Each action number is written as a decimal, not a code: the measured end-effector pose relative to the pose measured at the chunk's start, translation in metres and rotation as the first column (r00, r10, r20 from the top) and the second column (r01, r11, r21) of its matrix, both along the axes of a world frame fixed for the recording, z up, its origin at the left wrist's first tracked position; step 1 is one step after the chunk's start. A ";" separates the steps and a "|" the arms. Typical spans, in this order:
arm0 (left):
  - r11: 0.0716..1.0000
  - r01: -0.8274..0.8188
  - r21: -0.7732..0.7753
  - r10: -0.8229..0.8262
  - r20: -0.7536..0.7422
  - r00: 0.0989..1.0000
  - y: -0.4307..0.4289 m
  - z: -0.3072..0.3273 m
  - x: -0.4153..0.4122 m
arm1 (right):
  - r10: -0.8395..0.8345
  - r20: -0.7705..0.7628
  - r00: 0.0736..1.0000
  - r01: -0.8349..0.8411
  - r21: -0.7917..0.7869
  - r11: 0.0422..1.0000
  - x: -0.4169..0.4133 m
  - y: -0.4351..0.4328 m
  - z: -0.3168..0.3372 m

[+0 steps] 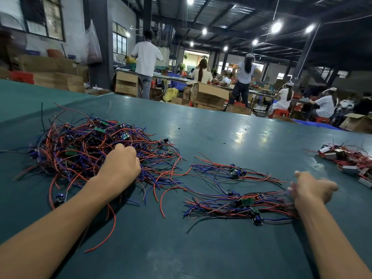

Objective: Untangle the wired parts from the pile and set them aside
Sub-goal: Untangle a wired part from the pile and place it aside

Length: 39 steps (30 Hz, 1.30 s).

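Observation:
A big tangled pile of wired parts (86, 150), red and blue wires with small green boards, lies at the left of the green table. My left hand (120, 162) rests on the pile's near right side, fingers curled into the wires. Two straightened bunches of wired parts lie to the right: a far bunch (235, 172) and a near bunch (241, 206). My right hand (310, 190) is at the right end of the near bunch, fingers closed around its wire ends, somewhat blurred.
Another heap of wired parts with grey blocks (348, 160) lies at the table's right edge. The table's far edge (181, 103) runs across the middle. Beyond it are cardboard boxes (209, 95) and several people at other benches.

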<state>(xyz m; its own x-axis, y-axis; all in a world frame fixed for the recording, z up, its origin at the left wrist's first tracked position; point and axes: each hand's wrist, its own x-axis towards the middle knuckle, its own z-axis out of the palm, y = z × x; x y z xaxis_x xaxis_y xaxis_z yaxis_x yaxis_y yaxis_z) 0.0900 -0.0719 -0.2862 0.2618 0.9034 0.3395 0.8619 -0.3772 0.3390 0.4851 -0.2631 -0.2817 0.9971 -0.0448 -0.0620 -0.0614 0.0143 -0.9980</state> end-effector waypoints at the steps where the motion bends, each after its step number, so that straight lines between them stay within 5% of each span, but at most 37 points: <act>1: 0.999 -0.015 -0.035 0.014 -0.029 0.999 -0.001 0.001 0.000 | -0.057 0.045 0.997 0.060 -0.071 0.996 -0.001 -0.002 0.001; 6: 1.000 -0.004 -0.024 0.001 -0.136 0.991 -0.007 0.008 0.002 | -0.181 0.368 0.912 0.272 -0.212 0.939 -0.016 -0.005 0.006; 10: 0.984 0.070 0.166 -0.066 -0.028 0.997 -0.017 0.009 0.004 | 0.046 0.632 0.774 0.027 -0.105 0.994 -0.037 0.005 0.010; 16: 0.718 0.380 0.583 -0.519 0.085 0.851 -0.044 0.023 0.011 | 0.370 0.878 0.303 -0.268 -0.294 0.917 -0.094 0.019 0.013; 19: 0.569 0.526 0.632 -0.670 -0.015 0.742 -0.056 0.025 0.019 | 0.543 0.839 0.031 -0.508 -0.455 0.732 -0.123 0.022 0.012; 22: 0.516 0.627 0.583 -0.714 -0.111 0.691 -0.064 0.021 0.027 | 0.679 0.712 -0.179 -0.636 -0.611 0.472 -0.145 0.024 0.007; 24: 0.551 0.639 0.537 -0.679 -0.157 0.717 -0.059 0.018 0.028 | 0.693 0.670 -0.267 -0.602 -0.677 0.423 -0.154 0.027 0.001; 29: 0.888 0.324 0.325 -0.310 -0.095 0.946 -0.013 0.022 0.010 | 0.702 0.654 -0.283 -0.499 -0.725 0.474 -0.151 0.032 -0.004; 33: 0.925 0.118 0.361 -0.086 -0.103 0.991 0.043 0.042 -0.003 | 0.726 0.621 -0.296 -0.429 -0.765 0.480 -0.149 0.033 -0.003; 39: 0.996 -0.070 0.058 0.086 -0.338 0.937 0.071 0.037 -0.005 | 0.734 0.605 -0.308 -0.426 -0.778 0.462 -0.155 0.029 -0.002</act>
<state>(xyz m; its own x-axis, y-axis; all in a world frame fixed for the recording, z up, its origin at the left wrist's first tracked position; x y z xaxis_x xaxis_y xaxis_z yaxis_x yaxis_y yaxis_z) 0.0845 -0.0008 -0.2496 0.2980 0.9117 0.2830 0.9500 -0.3122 0.0056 0.3296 -0.2342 -0.2837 -0.2351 0.7421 0.6276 0.8618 0.4578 -0.2186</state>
